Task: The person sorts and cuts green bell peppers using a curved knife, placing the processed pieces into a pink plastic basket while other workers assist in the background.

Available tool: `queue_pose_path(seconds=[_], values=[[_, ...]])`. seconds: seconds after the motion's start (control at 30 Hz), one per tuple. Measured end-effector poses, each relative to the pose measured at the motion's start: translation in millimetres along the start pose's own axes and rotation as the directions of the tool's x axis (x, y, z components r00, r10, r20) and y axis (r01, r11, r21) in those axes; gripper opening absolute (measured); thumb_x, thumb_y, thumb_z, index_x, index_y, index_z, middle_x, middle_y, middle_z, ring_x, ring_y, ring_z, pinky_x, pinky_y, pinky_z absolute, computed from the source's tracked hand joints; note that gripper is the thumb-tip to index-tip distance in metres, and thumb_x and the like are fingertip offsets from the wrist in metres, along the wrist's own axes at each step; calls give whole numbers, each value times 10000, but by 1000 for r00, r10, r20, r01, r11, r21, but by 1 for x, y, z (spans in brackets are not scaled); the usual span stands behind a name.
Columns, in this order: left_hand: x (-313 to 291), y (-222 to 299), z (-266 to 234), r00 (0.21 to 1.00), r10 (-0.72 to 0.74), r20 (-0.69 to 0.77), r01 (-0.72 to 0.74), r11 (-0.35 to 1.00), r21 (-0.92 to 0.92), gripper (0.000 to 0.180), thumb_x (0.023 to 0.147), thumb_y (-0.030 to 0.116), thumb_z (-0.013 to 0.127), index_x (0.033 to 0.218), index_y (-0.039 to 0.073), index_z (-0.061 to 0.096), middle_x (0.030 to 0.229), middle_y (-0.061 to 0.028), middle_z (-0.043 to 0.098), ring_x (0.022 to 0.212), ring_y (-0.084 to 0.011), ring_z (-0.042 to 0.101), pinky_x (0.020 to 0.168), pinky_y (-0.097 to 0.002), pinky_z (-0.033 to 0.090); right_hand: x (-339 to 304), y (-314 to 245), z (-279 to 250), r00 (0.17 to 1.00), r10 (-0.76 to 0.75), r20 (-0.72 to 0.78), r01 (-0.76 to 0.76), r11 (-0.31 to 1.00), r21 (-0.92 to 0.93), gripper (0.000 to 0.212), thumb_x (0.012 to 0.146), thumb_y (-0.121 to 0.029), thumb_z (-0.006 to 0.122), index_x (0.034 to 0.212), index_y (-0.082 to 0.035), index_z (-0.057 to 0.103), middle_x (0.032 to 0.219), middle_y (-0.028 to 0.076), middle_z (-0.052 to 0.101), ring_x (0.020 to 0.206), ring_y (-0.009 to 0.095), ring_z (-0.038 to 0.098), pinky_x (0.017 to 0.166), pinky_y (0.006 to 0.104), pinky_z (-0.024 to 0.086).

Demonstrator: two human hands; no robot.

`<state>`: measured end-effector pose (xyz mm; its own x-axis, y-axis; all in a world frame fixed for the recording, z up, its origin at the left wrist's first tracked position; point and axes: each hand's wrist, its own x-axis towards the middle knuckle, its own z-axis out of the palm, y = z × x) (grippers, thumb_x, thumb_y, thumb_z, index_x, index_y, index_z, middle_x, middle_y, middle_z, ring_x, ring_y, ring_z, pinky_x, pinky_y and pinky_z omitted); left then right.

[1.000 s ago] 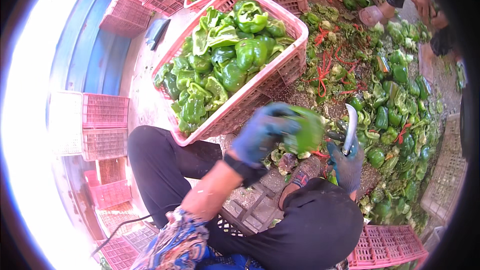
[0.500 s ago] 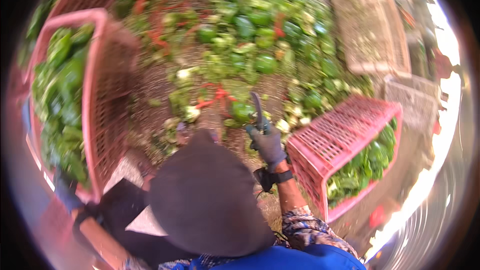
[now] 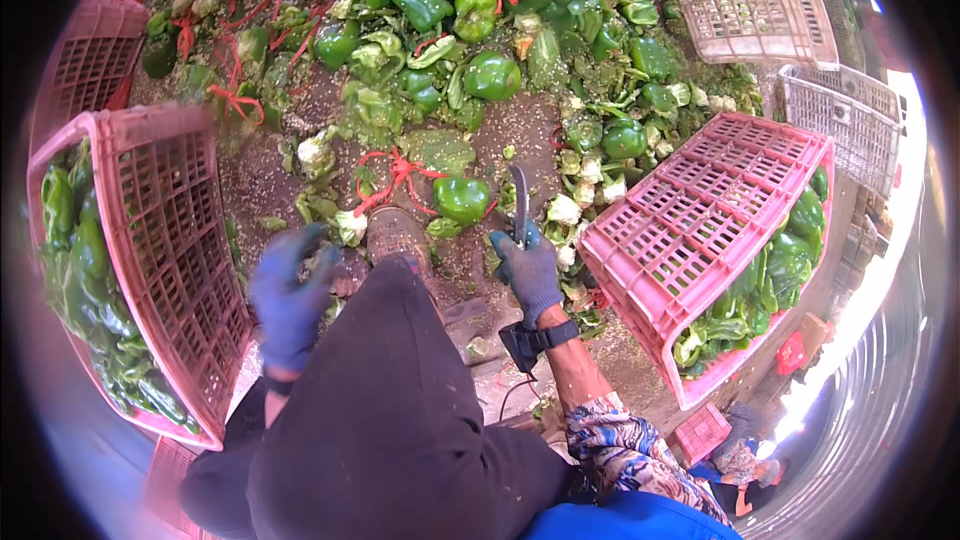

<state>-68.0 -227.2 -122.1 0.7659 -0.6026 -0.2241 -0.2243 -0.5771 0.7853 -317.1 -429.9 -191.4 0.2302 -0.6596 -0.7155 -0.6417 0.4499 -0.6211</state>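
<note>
Curved-bladed metal knife (image 3: 521, 202) in the blue-grey-gloved right hand (image 3: 527, 272), fingers closed round its handle, could nick the blurred blue-gloved left hand (image 3: 283, 298) if that swings across the edge. Blade looks slim, dark, hooked, pointing forward near a glossy green bell pepper (image 3: 462, 200) on littered brown ground (image 3: 528, 128); left hand part-open, seemingly empty.

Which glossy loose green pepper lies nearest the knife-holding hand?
The glossy pepper left of the knife, beside red string; others lie farther from the right hand.
</note>
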Motion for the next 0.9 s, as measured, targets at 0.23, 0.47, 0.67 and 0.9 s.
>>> queue_pose_path(seconds=[0.23, 0.47, 0.67, 0.9], values=[[67, 28, 158, 669, 205, 714, -615, 692, 377, 722, 703, 258, 807, 1373, 115, 579, 1236, -125, 640, 1054, -317, 657, 877, -442, 551, 34, -13, 23, 965, 215, 151, -246, 942, 229, 309, 969, -291, 712, 1084, -10, 657, 805, 8, 650, 543, 93, 581, 448, 239, 479], [95, 3, 175, 808, 134, 574, -344, 898, 275, 577, 726, 267, 787, 1252, 108, 609, 1190, -119, 645, 1061, -335, 652, 871, -465, 538, 47, -26, 18, 975, 55, 216, -99, 975, 200, 363, 948, -218, 741, 1196, 39, 675, 899, 79, 729, 548, 118, 611, 471, 261, 487], [87, -21, 135, 914, -38, 404, 161, 948, -273, 779, 660, 179, 873, 1366, 46, 572, 1247, -131, 657, 1127, -303, 662, 980, -407, 543, 56, -79, 47, 921, -8, 389, 8, 1000, 3, 365, 956, -212, 715, 1247, 7, 694, 832, 48, 695, 591, 93, 594, 514, 262, 492], [76, -6, 85, 898, -261, 356, 441, 493, -750, 680, 670, 117, 912, 1283, 8, 637, 1174, -50, 701, 1066, -143, 661, 956, -323, 552, 31, -142, 61, 860, -108, 499, -57, 951, 304, 421, 937, -164, 725, 1322, -17, 646, 750, 13, 649, 578, 77, 569, 515, 248, 478]])
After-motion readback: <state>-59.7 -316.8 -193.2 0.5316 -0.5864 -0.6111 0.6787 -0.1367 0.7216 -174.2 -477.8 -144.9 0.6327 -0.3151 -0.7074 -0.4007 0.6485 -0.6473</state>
